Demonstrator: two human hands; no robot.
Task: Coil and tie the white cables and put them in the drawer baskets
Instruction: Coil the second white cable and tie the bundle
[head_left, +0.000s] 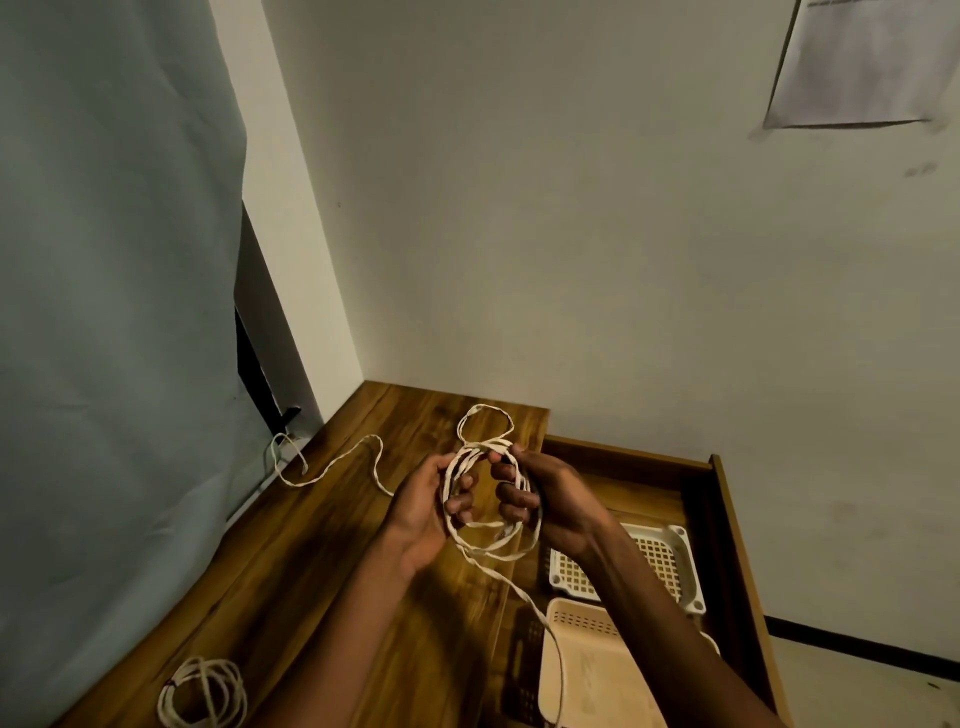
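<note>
- Left hand (423, 499) and right hand (540, 493): both grip a coiled white braided cable (491, 538) above the wooden worktop (311, 545).
- Second coiled white cable (202, 693): near front-left edge.
- White lattice plastic basket (670, 564): inside the open drawer (727, 519).

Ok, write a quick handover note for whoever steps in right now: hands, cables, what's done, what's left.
Left hand and right hand both grip the half-wound coil held above the wooden desk.
Its loose tail trails left across the desk; another strand hangs down towards the open drawer.
A second coiled cable lies on the desk's near left; whether it is tied is unclear.
The white basket and beige basket sit in the drawer, no cable visible in them.
Left: finish winding, tie, place both coils in baskets.
</note>
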